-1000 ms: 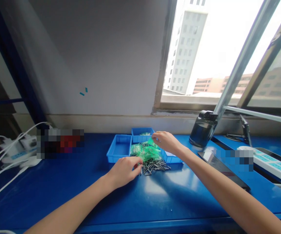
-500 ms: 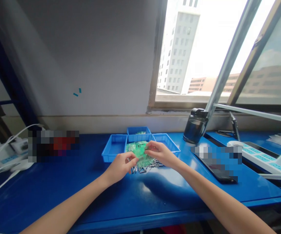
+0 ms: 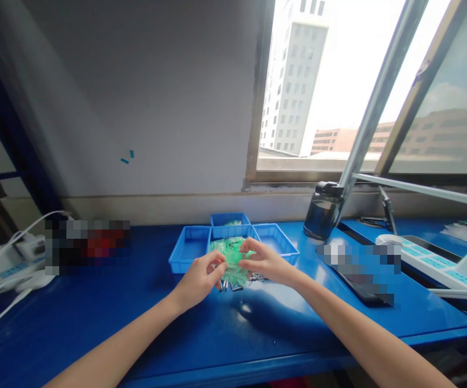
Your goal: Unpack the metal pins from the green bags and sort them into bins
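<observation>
A green-tinted clear plastic bag (image 3: 233,253) is between my hands, in front of the blue trays. My left hand (image 3: 201,276) pinches its left edge between thumb and fingers. At its right side is my right hand (image 3: 266,263), thumb and index finger parted by a visible gap, the fingertips close to the plastic. Whether they touch it I cannot tell. Beneath and in front of the bag, a loose pile of small metal screw-like pieces (image 3: 237,288) lies on the blue table. The bag and my right hand partly cover the pile.
Blue plastic trays stand behind my hands: a left tray (image 3: 189,245), a right tray (image 3: 276,240) and a back tray (image 3: 229,217) holding small green bags. A black bottle (image 3: 323,211) and a dark phone-like device (image 3: 363,283) are rightward. Power strips (image 3: 435,261) and cables flank the table.
My right thumb and index finger have spread apart at the bag. The bag now covers more of the metal pieces. My left hand stays nearly in place; the view has shifted slightly.
</observation>
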`<state>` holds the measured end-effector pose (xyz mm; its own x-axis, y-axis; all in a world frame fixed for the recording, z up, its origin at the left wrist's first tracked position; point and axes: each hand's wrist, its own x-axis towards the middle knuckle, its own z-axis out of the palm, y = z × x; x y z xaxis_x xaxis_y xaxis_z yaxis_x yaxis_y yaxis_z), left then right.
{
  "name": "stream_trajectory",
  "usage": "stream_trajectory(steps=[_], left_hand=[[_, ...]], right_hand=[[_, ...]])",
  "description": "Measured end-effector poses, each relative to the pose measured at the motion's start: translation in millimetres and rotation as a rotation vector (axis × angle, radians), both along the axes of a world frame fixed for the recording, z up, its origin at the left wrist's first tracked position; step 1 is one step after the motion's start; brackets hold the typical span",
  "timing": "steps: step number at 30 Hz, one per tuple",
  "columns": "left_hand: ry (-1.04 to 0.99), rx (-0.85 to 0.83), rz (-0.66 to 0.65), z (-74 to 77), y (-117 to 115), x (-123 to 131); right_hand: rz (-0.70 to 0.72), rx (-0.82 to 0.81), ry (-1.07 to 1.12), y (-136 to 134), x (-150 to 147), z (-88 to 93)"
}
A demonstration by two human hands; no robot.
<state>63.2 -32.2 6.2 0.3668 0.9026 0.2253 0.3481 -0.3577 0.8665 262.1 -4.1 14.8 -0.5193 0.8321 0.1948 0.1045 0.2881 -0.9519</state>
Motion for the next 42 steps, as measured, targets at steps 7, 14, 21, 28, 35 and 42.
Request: stream_trajectory(steps=[7, 14, 21, 28, 35, 42], left_hand=[[-0.03, -0.022, -0.016, -2.7, 3.5, -1.8], [-0.015, -0.094, -0.076, -6.9, 2.1, 0.3], [0.033, -0.129, -0.149, -10.1, 3.6, -0.9], [0.137, 0.005, -0.071, -7.1, 5.5, -3.4], [0.138, 0.05, -0.06, -9.4, 7.2, -2.1], [0.162, 0.095, -0.009, -7.7, 6.1, -1.2]], right_hand=[[0.01, 0.009, -0.068, 6.1, -1.9, -7.0], [-0.019, 0.022, 0.004, 2.0, -4.6, -4.9], [-0.07, 0.12, -0.161, -0.4, -7.6, -7.0], [-0.057, 0.238, -0.308, -2.2, -4.9, -2.6], [0.011, 0.353, -0.4, -7.1, -5.3, 4.1], [0.023, 0.409, -0.487, -11.7, -1.4, 7.7]])
